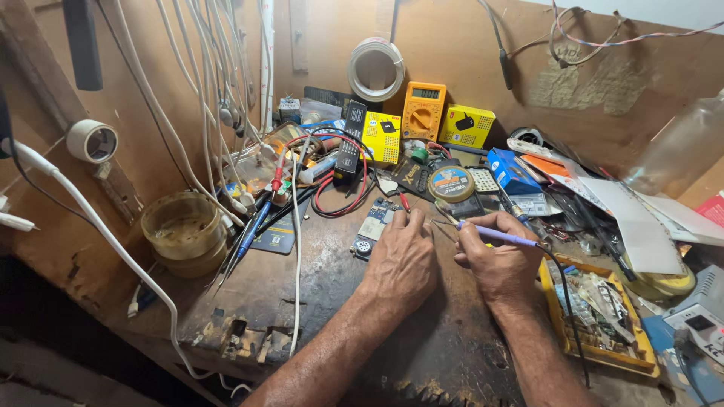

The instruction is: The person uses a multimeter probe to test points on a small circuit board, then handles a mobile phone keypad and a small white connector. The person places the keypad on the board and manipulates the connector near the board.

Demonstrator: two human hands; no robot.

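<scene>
The small circuit board [375, 227] lies mid-bench, just far of your left hand [400, 260], whose fingers rest curled together on its near edge. Your right hand [499, 260] pinches the purple-handled soldering iron [494, 234], tip aimed left at the board. No fresh joint is visible; the soldering looks barely begun. A solder-paste tin [451, 183] sits just beyond.
</scene>
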